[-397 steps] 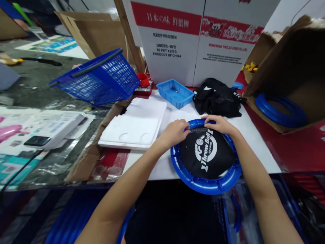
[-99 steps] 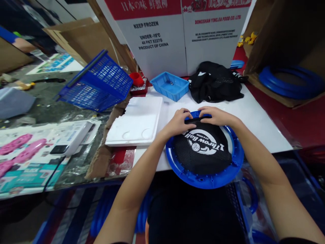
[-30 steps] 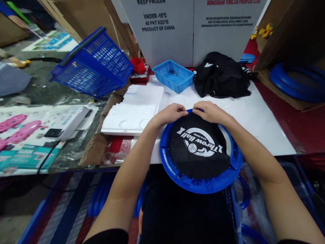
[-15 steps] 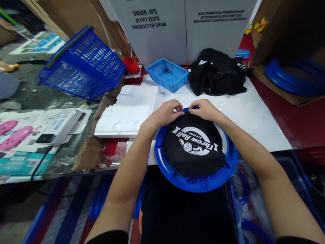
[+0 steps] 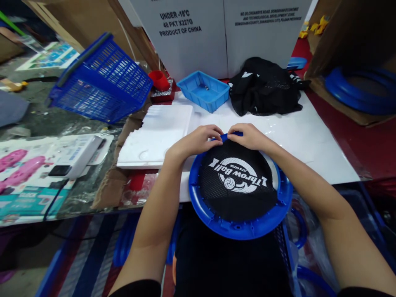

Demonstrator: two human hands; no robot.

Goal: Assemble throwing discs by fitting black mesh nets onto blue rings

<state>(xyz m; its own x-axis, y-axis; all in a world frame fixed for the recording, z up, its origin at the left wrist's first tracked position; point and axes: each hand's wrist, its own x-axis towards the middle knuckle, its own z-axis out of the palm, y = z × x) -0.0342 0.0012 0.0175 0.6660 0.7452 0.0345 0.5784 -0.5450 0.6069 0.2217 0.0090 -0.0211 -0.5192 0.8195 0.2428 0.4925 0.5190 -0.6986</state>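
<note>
A round blue plastic ring rests at the table's front edge, over my lap. Black mesh fabric printed "Throw Ball" stretches across it; on the right side a gap shows between mesh and ring. At the far rim my left hand is closed, thumb and fingers pinching the mesh edge against the ring. Close beside it, my right hand also pinches the mesh edge at the rim. The exact spot under the fingertips is partly hidden. Small pegs and holes line the ring's near side.
Behind the hands stand a light-blue tray with small bits inside and a heap of black mesh. A white foam slab and a tilted blue basket are to the left. More blue rings lie in a carton at right.
My right hand has shifted slightly left along the far rim, and more blue rim shows between and beyond the hands. The ring's near edge sits slightly lower in view.
</note>
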